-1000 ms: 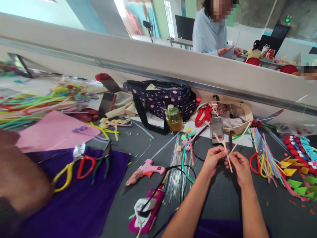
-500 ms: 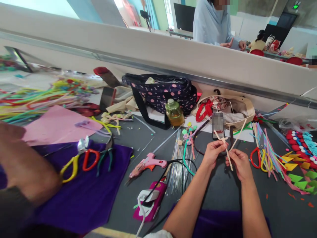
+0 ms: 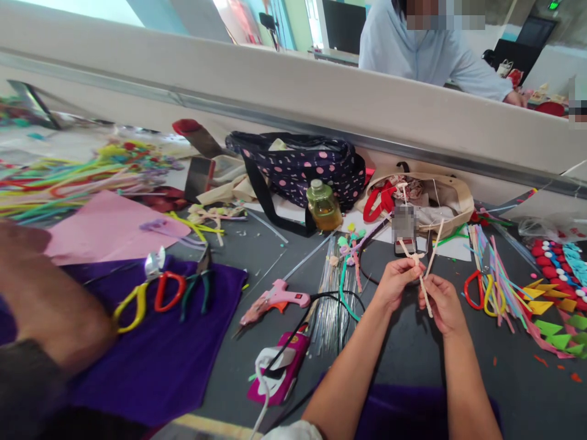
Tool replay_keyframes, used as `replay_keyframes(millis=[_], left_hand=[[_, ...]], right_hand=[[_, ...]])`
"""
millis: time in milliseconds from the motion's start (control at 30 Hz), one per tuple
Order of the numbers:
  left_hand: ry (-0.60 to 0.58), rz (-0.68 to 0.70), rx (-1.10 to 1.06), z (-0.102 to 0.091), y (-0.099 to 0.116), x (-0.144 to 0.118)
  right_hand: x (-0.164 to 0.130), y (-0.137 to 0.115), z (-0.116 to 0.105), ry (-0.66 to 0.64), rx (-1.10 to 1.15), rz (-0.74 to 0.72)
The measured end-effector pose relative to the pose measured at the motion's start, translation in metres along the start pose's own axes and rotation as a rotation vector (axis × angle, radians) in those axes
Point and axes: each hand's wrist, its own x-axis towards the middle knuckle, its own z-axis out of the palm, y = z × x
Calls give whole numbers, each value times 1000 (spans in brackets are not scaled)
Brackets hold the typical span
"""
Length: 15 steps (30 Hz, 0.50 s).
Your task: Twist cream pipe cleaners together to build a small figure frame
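Both hands, left (image 3: 395, 282) and right (image 3: 441, 300), pinched the cream stems (image 3: 422, 273) (crossed above the tabletop (image 3: 413, 360)), where a tight, close grip suited twisting.

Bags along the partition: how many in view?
2. The dark polka-dot bag sits at centre behind the yellow-green bottle; the beige tote lies to its right, just beyond the left hand and right hand. Clutter may hide more.

The glue gun (image 3: 275, 298) is pink with an orange trigger; left of it the cloth (image 3: 151, 360) is purple; behind it the bag (image 3: 302, 171) is navy with pink dots; the pipe cleaner (image 3: 424, 287) is beige.
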Motion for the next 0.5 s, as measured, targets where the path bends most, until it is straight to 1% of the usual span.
replay_keyframes(millis=[100, 233, 300, 367, 433, 500], left_hand=[[16, 45, 22, 4, 1, -1], [12, 97, 88, 10, 0, -2], [-15, 89, 157, 11, -2, -2], [-71, 83, 254, 12, -3, -3], [-108, 97, 348, 12, -5, -3], [-112, 112, 410, 12, -5, -3]], right_hand=[[1, 0, 2, 82, 5, -123], [2, 1, 2, 254, 4, -290], [4, 4, 1, 347, 11, -364], [6, 7, 1, 424, 11, -444], [7, 10, 1, 484, -23, -514], [7, 11, 1, 522, -75, -562]])
